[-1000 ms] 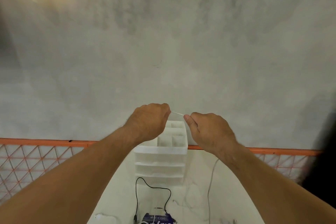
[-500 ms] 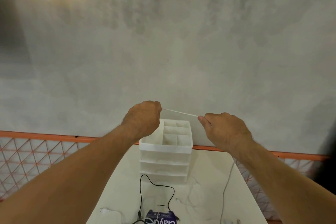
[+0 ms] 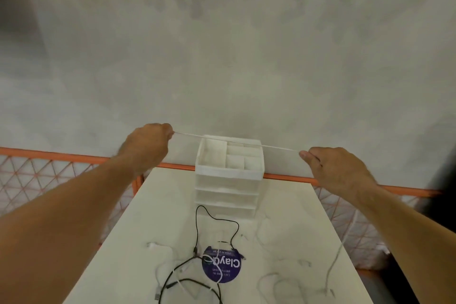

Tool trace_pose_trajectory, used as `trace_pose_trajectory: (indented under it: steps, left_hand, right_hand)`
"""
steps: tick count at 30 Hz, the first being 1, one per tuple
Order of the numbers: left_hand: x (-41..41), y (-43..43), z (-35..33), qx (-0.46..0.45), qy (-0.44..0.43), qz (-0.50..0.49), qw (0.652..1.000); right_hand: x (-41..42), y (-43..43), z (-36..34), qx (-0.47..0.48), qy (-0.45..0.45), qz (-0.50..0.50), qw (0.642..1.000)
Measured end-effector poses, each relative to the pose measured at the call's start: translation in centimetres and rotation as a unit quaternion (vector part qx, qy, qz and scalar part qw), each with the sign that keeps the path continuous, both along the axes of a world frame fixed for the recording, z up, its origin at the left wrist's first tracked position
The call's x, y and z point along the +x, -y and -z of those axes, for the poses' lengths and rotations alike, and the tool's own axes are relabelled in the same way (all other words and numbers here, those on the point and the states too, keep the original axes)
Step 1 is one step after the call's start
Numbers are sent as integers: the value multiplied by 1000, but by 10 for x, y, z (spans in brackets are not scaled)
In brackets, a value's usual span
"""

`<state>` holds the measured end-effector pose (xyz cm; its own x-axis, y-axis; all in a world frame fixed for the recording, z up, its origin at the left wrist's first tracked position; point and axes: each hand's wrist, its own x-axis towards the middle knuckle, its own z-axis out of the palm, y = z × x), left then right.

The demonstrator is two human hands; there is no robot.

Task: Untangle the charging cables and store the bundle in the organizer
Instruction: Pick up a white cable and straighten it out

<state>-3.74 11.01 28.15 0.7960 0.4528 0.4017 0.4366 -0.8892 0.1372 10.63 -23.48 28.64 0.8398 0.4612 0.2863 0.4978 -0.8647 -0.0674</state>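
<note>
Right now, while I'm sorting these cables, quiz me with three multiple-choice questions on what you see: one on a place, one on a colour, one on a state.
1. Where does the organizer stand?
A. At the far end of the table
B. At the table's near edge
C. On the floor

2. What colour is the rail behind the table?
A. Green
B. Blue
C. Orange

3. The white cable up above the organizer is:
A. Sagging in a loop
B. Pulled taut
C. Coiled in a bundle

Answers:
1. A, since the organizer sits at the far end, next to the rail.
2. C, since the bar and its mesh are orange.
3. B, since the cable runs as one straight line across the organizer's top.
</note>
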Motion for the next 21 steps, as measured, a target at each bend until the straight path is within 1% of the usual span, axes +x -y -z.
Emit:
trace_pose_trajectory:
  steps: [3,5,7,8,9,10,11,12,14,16,17,18,19,20,21]
  left_hand:
    - [-26,-24,7,27,-12,-64,998]
    - [-38,-35,18,40,-31,-115,992]
    - [-41,-30,30,21,-24,-124,992]
    - [-38,-19,32,-11,-1,-87,996]
    - [-34,-2,32,-62,30,-20,997]
    - [-30,19,29,-134,63,66,987]
    - [-24,43,23,-224,96,147,959]
    - [-18,69,16,-322,121,205,916]
    - [-3,108,6,-497,152,254,816]
    - [10,128,-1,-601,159,268,736]
    - [15,133,-3,-628,164,273,710]
    - [20,137,-7,-635,172,274,701]
    - [25,138,-10,-612,180,268,722]
    - [29,139,-12,-556,187,262,766]
    - [32,138,-14,-472,192,262,819]
  right_hand:
    - [-4,2,-1,10,5,-7,1000]
    - [-10,-3,-5,22,13,-39,999]
    - [-16,-15,-15,42,18,-80,996]
    - [-20,-23,-22,45,18,-96,994]
    - [-24,-32,-29,39,15,-110,993]
    - [-28,-42,-34,28,13,-122,992]
    - [-33,-51,-39,16,13,-133,991]
    - [-38,-61,-42,5,14,-144,989]
    - [-47,-76,-45,-7,15,-161,987]
    - [-51,-81,-45,-6,5,-163,987]
    - [-51,-80,-46,0,-3,-160,987]
    - [-51,-78,-46,8,-8,-158,987]
    - [-51,-75,-46,14,-7,-155,988]
    - [-50,-71,-47,14,0,-149,989]
    - [-48,-68,-47,9,10,-142,990]
